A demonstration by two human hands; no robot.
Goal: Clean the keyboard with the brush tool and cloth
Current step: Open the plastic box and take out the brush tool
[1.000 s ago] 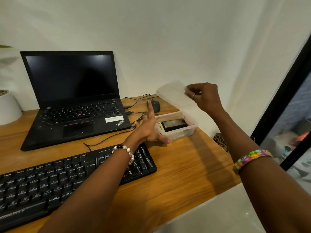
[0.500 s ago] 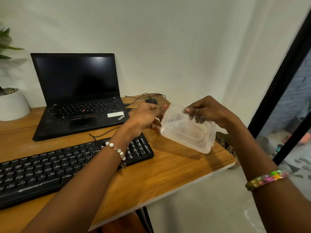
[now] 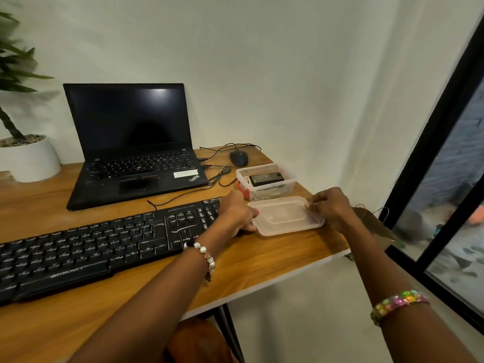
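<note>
Keyboard (image 3: 104, 244) lies under left grip (image 3: 239, 214) (pinching lid (image 3: 285, 216)).

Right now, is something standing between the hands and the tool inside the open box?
Yes. Both the left hand and right hand grip the clear lid, which sits on the desk just in front of the open box. Above the box nothing visible blocks reaching in.

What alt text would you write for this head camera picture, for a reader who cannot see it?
A person's left hand and right hand hold a clear plastic lid at its two ends, low over a wooden desk. Behind it stands an open clear box; to the left are a black keyboard and an open laptop.
</note>
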